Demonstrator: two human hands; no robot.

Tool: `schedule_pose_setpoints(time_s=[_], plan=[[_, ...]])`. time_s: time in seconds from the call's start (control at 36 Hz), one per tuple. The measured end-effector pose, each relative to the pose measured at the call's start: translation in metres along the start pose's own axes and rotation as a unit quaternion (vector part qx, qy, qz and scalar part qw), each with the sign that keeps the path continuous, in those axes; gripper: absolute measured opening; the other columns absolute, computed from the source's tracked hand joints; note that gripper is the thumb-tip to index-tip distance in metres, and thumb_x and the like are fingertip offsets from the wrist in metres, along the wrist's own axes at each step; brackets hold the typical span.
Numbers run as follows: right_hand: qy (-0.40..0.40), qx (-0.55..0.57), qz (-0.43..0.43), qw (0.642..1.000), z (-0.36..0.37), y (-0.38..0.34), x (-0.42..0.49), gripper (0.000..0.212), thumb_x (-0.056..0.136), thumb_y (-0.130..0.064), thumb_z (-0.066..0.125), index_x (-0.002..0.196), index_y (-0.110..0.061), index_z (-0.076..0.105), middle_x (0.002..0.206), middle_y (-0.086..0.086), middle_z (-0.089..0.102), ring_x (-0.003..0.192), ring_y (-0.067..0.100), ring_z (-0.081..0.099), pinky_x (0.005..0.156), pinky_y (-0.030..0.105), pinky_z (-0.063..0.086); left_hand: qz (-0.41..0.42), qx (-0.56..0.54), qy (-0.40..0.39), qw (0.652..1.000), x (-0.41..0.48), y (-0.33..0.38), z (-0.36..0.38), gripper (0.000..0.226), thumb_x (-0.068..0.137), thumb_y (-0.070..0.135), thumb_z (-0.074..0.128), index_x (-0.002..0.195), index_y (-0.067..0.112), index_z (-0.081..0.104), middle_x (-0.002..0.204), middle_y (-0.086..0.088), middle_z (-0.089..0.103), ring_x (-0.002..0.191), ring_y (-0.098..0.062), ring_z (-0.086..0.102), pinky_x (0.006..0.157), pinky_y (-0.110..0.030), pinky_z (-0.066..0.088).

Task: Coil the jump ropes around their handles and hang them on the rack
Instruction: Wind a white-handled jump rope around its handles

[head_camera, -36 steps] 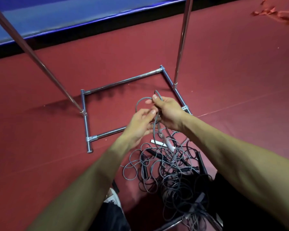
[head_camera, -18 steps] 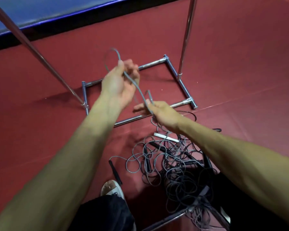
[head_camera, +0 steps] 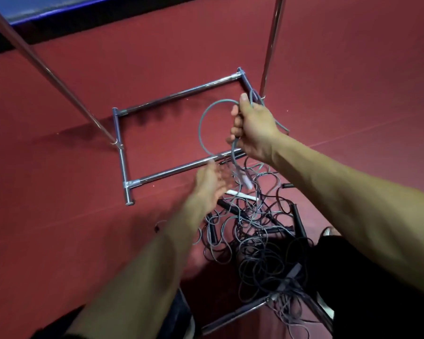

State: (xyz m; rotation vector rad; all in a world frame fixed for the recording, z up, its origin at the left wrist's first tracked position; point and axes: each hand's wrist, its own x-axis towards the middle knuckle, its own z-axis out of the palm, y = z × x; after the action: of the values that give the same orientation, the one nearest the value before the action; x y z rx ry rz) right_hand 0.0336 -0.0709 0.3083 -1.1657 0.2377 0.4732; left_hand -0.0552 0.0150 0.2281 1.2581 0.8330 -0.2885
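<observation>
The right hand [head_camera: 253, 128] is raised above the rack's [head_camera: 171, 171] floor frame, knuckles toward the camera. Its fingers [head_camera: 235, 118] are curled tightly round several turns of a grey jump rope [head_camera: 200, 128], and the thumb stands up along the gathered strands. One wide loop of that rope bulges out to the left of the fist. A strand drops from under the fist to a white handle [head_camera: 245, 182] that dangles just above the heap.

The left hand [head_camera: 209, 184] sits lower and nearer the camera, just left of that dangling handle. Its fingers [head_camera: 222, 176] look spread and loose with nothing clasped in them (motion blur smears them, so I cannot tell whether the tips brush the hanging strand).

Below both hands, a pile of jump ropes [head_camera: 255, 241] lies tangled on the red floor [head_camera: 71, 216], grey and dark cords mixed with black handles and another white one. It sits against the near bar of the rack's base. The rack's two shiny uprights rise out of view at the top, and a blue mat [head_camera: 10, 11] edges the far corner.
</observation>
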Motion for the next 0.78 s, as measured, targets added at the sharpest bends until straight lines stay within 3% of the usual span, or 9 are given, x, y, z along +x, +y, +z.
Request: schedule_pose_setpoints(time_s=[0.06, 0.11, 0.19, 0.25, 0.33, 0.44, 0.53, 0.78], plan=[[0.018, -0.049, -0.023, 0.998, -0.007, 0.004, 0.011, 0.043, 0.106, -0.036, 0.037, 0.07, -0.013, 0.046, 0.05, 0.0, 0.028, 0.038, 0.011, 0.025, 0.046, 0.021, 0.03, 0.036, 0.162, 0.009, 0.986, 0.023, -0.033, -0.004, 0.031, 0.103, 0.031, 0.04, 0.109, 0.007, 0.059, 0.106, -0.018, 0.066, 0.093, -0.033, 0.065, 0.087, -0.044, 0.054], [0.031, -0.08, -0.037, 0.996, -0.017, 0.014, 0.022, 0.042, 0.106, -0.034, 0.038, 0.07, -0.013, 0.048, 0.05, 0.001, 0.027, 0.038, 0.012, 0.025, 0.046, 0.021, 0.029, 0.051, 0.262, 0.014, 0.964, 0.043, -0.057, -0.008, 0.024, 0.101, 0.029, 0.044, 0.095, 0.013, 0.061, 0.105, -0.02, 0.067, 0.094, -0.037, 0.066, 0.089, -0.052, 0.053], [0.048, -0.084, -0.039, 0.995, -0.039, 0.038, 0.042, 0.041, 0.106, -0.03, 0.037, 0.071, -0.012, 0.048, 0.043, -0.004, 0.026, 0.036, 0.01, 0.022, 0.046, 0.02, 0.023, 0.105, 0.324, 0.002, 0.94, 0.061, -0.07, -0.001, 0.023, 0.098, 0.02, 0.049, 0.077, 0.02, 0.056, 0.088, -0.01, 0.07, 0.078, -0.026, 0.066, 0.077, -0.043, 0.054], [0.084, -0.094, -0.04, 0.991, -0.055, 0.054, 0.057, 0.04, 0.106, -0.029, 0.038, 0.071, -0.013, 0.049, 0.04, -0.005, 0.029, 0.034, 0.01, 0.024, 0.047, 0.02, 0.023, 0.136, 0.377, -0.04, 0.915, 0.072, -0.075, 0.007, 0.017, 0.097, 0.019, 0.054, 0.083, 0.02, 0.063, 0.09, -0.006, 0.072, 0.078, -0.02, 0.065, 0.073, -0.03, 0.049], [0.126, -0.085, -0.028, 0.988, -0.076, 0.073, 0.079, 0.04, 0.106, -0.029, 0.038, 0.072, -0.013, 0.05, 0.044, 0.001, 0.029, 0.034, 0.011, 0.025, 0.047, 0.023, 0.027, 0.146, 0.416, -0.079, 0.894, 0.097, -0.088, 0.02, 0.016, 0.096, 0.02, 0.057, 0.103, 0.014, 0.07, 0.096, -0.003, 0.074, 0.082, -0.017, 0.067, 0.076, -0.024, 0.048], [0.131, -0.063, -0.008, 0.989, -0.099, 0.09, 0.101, 0.039, 0.106, -0.031, 0.038, 0.073, -0.013, 0.049, 0.048, 0.003, 0.03, 0.038, 0.013, 0.028, 0.05, 0.026, 0.028, 0.141, 0.438, -0.105, 0.881, 0.13, -0.101, 0.04, 0.02, 0.095, 0.018, 0.056, 0.109, 0.014, 0.07, 0.099, -0.008, 0.074, 0.094, -0.024, 0.068, 0.082, -0.029, 0.052], [0.122, -0.017, 0.008, 0.992, -0.111, 0.099, 0.11, 0.04, 0.107, -0.031, 0.035, 0.074, -0.013, 0.048, 0.043, -0.005, 0.031, 0.039, 0.01, 0.025, 0.049, 0.024, 0.024, 0.141, 0.506, -0.123, 0.842, 0.149, -0.113, 0.042, 0.028, 0.094, 0.019, 0.059, 0.121, 0.016, 0.067, 0.112, -0.011, 0.07, 0.106, -0.026, 0.063, 0.086, -0.026, 0.044], [0.135, 0.08, 0.066, 0.985, -0.14, 0.115, 0.121, 0.04, 0.107, -0.035, 0.03, 0.08, -0.013, 0.049, 0.047, -0.006, 0.025, 0.046, 0.012, 0.026, 0.052, 0.023, 0.031, 0.226, 0.628, -0.141, 0.731, 0.184, -0.146, 0.036, 0.028, 0.092, 0.025, 0.062, 0.117, 0.014, 0.067, 0.115, -0.003, 0.06, 0.11, -0.026, 0.047, 0.092, -0.031, 0.036]])
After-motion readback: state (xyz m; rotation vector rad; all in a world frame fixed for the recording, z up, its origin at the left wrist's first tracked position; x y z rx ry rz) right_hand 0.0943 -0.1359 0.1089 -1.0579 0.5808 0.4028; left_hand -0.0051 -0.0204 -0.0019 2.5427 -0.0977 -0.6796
